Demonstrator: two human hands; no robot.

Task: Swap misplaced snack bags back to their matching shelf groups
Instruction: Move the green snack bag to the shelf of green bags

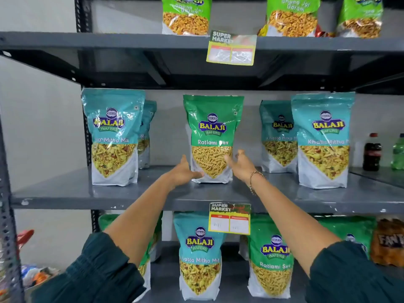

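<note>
A green Ratlami Sev bag (213,130) stands upright in the middle of the middle shelf (153,197), among teal Khatta Mitha Mix bags (113,136) at left and right (323,141). My left hand (185,171) touches the green bag's lower left side, thumb on its front. My right hand (240,164) is beside its lower right corner, fingers spread, apparently just off the bag. On the lower shelf a teal Khatta Mitha Mix bag (200,256) stands among green Ratlami Sev bags (271,259).
Light green Chana Jor Garam bags (185,16) line the top shelf. Supermarket price tags (231,49) hang on the shelf edges. A cola bottle (372,153) and a green bottle (398,153) stand at far right. An orange snack bag (389,243) sits at lower right.
</note>
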